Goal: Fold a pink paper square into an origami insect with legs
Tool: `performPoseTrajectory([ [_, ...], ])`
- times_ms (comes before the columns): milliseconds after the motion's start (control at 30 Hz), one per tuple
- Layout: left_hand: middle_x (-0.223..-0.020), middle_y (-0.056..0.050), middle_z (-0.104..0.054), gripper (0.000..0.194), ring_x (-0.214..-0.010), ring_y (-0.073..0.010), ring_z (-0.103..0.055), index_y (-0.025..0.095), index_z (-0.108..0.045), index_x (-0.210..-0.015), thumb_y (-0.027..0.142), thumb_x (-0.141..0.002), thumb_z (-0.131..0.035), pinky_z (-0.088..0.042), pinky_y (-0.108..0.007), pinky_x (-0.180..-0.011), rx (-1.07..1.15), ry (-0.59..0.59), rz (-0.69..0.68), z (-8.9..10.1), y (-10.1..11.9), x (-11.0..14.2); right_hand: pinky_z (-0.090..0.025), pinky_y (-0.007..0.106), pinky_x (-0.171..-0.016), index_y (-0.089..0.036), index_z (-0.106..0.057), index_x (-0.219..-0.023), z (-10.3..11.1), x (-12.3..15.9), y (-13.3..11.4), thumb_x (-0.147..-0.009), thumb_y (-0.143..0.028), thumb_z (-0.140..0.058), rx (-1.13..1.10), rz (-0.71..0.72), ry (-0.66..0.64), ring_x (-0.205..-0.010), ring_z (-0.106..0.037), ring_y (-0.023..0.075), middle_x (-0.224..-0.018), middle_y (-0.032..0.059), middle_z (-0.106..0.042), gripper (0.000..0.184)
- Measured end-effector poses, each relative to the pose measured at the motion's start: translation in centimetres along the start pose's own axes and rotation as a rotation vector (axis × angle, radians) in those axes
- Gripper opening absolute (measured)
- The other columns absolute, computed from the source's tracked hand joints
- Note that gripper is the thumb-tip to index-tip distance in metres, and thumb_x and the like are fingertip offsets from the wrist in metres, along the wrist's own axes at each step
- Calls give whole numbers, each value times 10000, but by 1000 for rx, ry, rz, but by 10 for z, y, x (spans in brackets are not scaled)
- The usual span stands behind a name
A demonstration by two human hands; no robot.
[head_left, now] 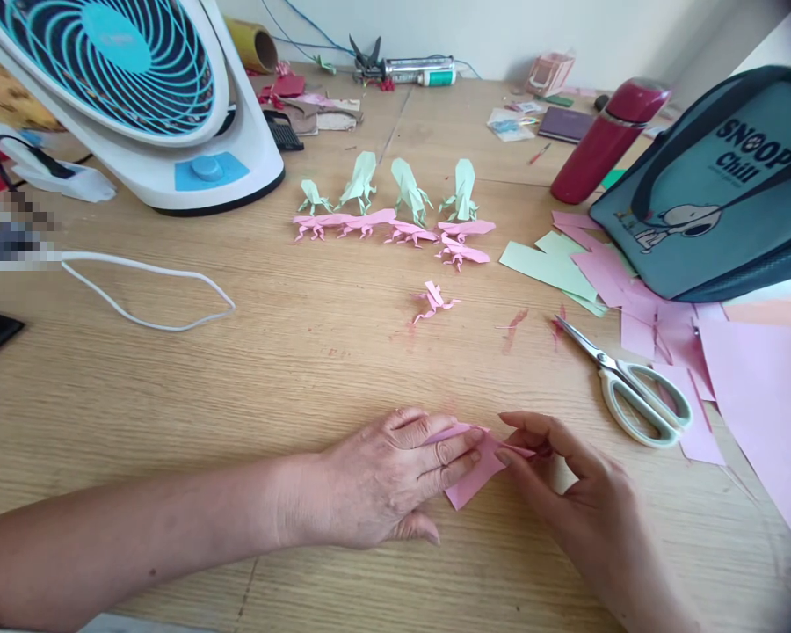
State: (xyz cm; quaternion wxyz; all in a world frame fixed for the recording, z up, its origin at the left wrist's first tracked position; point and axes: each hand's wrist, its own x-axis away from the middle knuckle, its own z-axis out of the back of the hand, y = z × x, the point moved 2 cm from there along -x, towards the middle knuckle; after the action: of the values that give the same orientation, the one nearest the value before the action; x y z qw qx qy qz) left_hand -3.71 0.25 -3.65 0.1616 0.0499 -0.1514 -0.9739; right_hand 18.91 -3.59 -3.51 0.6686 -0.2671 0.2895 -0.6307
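Laid flat with its thumb apart, the person's left hand (382,488) covers the left part of a folded pink sheet (473,482) on the wooden table (270,378). The right hand (580,492) pinches the sheet's right end between thumb and fingers. The sheet sits between the 2 hands, touching both, its lower corner bare. Beyond it rests 1 small pink figure (433,301); pale-handled scissors (607,362) lie beyond the right hand.

Lt. brown wood table (270,378) w/ stuff
Folded pink paper sheet (465,485), sm. pink paper animals (414,231), wht. & blue plastic fan (132,79).
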Motion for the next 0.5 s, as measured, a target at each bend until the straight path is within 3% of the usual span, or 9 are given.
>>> performPoseTrajectory([
  [233,-1608,-139,-309,834,-1463,-304,-305,93,-256,-1549,543,-924,-578,-294,-446,-1175,7,16,7,-3,3,2,-527,282,-704,-274,-688,-1045,-7,0,0,-930,-381,-621,-58,-42,-115,-789,-672,178,-898,9,-725,170],
  [333,-1579,-164,-362,796,-1445,-302,-343,87,-309,-1526,545,-928,-568,-326,-437,-1162,3,35,-15,-2,4,4,-523,292,-749,-279,-696,-1030,-8,0,3,-939,-354,-606,-59,-1,-85,-845,-669,184,-960,15,-724,147],
  [500,-1506,-209,-455,684,-1426,-306,-384,2,-396,-1453,491,-983,-487,-383,-422,-1140,-65,89,9,0,5,8,-487,284,-684,-263,-693,-950,-9,1,1,-945,-332,-600,16,28,-56,-768,-631,167,-862,8,-691,117],
])
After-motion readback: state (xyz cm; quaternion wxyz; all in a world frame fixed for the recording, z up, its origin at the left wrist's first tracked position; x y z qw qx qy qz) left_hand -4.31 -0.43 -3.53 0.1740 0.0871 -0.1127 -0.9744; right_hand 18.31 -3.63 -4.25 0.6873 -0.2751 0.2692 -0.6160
